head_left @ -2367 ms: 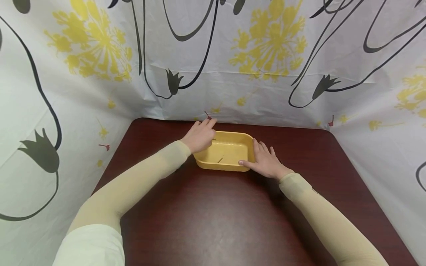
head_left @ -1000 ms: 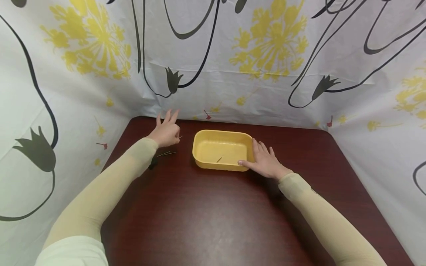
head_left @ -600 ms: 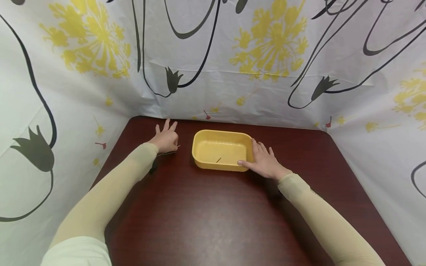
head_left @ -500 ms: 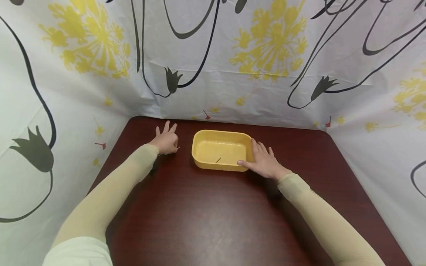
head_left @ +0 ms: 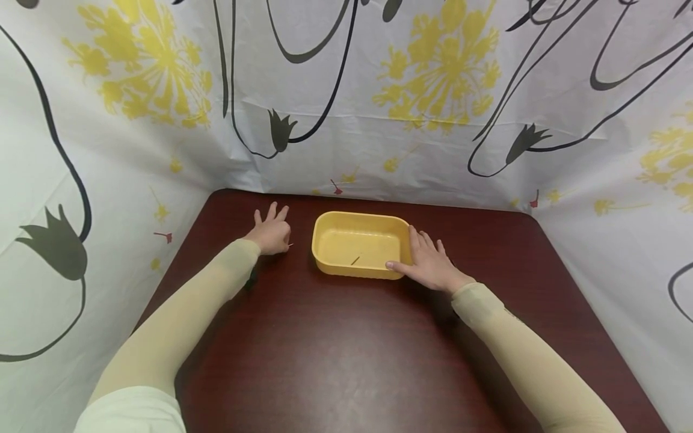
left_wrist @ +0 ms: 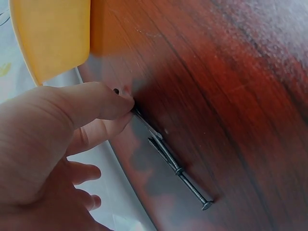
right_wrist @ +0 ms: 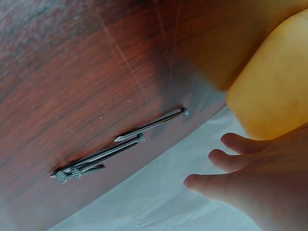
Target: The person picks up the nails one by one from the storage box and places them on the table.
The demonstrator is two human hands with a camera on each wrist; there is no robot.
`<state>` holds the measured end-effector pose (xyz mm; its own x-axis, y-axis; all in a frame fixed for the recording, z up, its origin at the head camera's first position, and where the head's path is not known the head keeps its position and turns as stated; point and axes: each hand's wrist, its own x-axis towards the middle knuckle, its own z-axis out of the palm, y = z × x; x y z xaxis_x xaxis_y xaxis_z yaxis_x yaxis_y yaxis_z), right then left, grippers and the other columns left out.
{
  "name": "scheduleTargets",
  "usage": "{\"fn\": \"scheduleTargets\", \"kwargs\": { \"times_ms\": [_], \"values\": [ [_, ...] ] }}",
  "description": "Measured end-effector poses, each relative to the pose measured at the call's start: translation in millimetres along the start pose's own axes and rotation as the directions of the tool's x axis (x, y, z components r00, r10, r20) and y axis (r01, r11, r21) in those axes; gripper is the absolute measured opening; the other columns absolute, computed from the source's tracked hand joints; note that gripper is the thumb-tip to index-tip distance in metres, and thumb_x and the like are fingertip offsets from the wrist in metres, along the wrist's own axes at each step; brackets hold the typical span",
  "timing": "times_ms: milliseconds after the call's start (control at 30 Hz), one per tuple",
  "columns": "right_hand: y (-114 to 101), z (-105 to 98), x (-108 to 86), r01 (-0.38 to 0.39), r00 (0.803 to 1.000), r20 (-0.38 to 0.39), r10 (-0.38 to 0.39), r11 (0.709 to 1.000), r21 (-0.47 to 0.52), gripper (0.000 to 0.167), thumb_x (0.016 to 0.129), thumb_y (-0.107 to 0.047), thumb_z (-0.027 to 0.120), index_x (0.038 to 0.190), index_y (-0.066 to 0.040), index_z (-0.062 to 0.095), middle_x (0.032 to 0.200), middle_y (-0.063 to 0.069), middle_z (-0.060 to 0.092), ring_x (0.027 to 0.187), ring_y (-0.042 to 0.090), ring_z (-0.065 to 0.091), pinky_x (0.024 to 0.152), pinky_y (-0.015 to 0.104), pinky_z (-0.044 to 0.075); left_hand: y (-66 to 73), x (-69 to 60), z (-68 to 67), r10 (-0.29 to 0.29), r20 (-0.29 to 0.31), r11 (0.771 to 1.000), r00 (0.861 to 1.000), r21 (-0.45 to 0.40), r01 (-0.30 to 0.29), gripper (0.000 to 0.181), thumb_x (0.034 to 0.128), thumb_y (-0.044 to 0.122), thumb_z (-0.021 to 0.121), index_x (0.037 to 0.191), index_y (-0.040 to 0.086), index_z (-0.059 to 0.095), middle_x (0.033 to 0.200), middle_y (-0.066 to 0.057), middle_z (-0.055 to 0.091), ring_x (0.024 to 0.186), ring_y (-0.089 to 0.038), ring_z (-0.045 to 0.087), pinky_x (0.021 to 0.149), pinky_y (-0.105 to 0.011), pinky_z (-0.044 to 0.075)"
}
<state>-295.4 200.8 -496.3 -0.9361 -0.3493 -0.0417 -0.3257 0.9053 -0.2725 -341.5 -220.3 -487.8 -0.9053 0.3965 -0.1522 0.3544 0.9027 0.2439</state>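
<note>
My left hand [head_left: 269,236] is low over the table's left side, beside several dark nails [left_wrist: 180,173] lying together. Thumb and index finger pinch a nail [left_wrist: 116,91], whose end sticks out past the fingertips; the other fingers are spread. A shallow yellow plastic box [head_left: 325,266] stands at the table's far middle, with one nail [head_left: 355,261] on its floor. My right hand [head_left: 431,264] rests on the box's right end, fingers straight along the outer wall and thumb over the front corner. More nails [right_wrist: 96,159] lie beside the right hand, mostly hidden from the head view.
A dark red-brown wooden table [head_left: 346,349] bears everything. White patterned cloth [head_left: 325,120] hangs close along its back and both sides. One separate nail [right_wrist: 154,124] lies just off the right-hand pile, near the table's edge.
From over the yellow box, my left hand has moved left with a nail and come down onto the table by the other nails. The right hand and box have stayed in place.
</note>
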Motion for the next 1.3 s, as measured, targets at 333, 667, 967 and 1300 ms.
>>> {"fn": "scheduleTargets", "kwargs": {
  "times_ms": [333,667,967,1300],
  "values": [
    [0.3,1.9,0.1,0.003,1.0,-0.023,-0.003,1.0,0.006,0.125,0.082,-0.087,0.046,0.161,0.0,0.002,0.165,0.022,0.015,0.15,0.043,0.015,0.113,0.069,0.006,-1.2,6.1,5.5,-0.022,-0.003,1.0,1.0,0.006,0.022,0.023,0.0845,0.016,0.076,0.063,0.019,0.067,0.165,-0.023,0.012,0.148,-0.049,-0.011,0.103,-0.08,-0.006],
    [-0.2,1.0,-0.6,-0.006,1.0,0.004,0.006,1.0,0.011,0.125,0.082,-0.088,0.043,0.161,-0.003,-0.003,0.165,0.021,0.013,0.151,0.041,0.011,0.114,0.068,0.004,-1.9,5.2,5.9,-0.024,-0.009,0.999,1.0,-0.025,0.023,0.021,0.0844,0.021,0.078,0.067,0.019,0.067,0.163,-0.025,0.018,0.148,-0.051,-0.006,0.103,-0.081,0.001],
    [-0.5,0.4,0.0,-0.004,1.0,0.001,0.004,1.0,0.012,0.125,0.082,-0.089,0.042,0.161,-0.003,-0.003,0.166,0.02,0.012,0.151,0.041,0.011,0.114,0.067,0.003,0.0,3.5,-1.8,-0.019,-0.004,0.999,1.0,-0.033,0.018,0.019,0.085,0.021,0.078,0.069,0.018,0.067,0.164,-0.026,0.014,0.148,-0.051,-0.008,0.103,-0.081,-0.003],
    [-0.6,0.1,-0.5,-0.002,1.0,-0.004,0.002,1.0,0.017,0.125,0.082,-0.088,0.044,0.161,-0.003,-0.002,0.166,0.02,0.013,0.151,0.041,0.011,0.114,0.068,0.003,0.8,4.7,-30.8,0.002,-0.146,1.0,0.989,-0.02,-0.005,0.011,0.092,0.026,0.069,0.093,0.015,0.069,0.163,-0.024,0.018,0.15,-0.048,-0.003,0.106,-0.078,0.001]
  ]
}}
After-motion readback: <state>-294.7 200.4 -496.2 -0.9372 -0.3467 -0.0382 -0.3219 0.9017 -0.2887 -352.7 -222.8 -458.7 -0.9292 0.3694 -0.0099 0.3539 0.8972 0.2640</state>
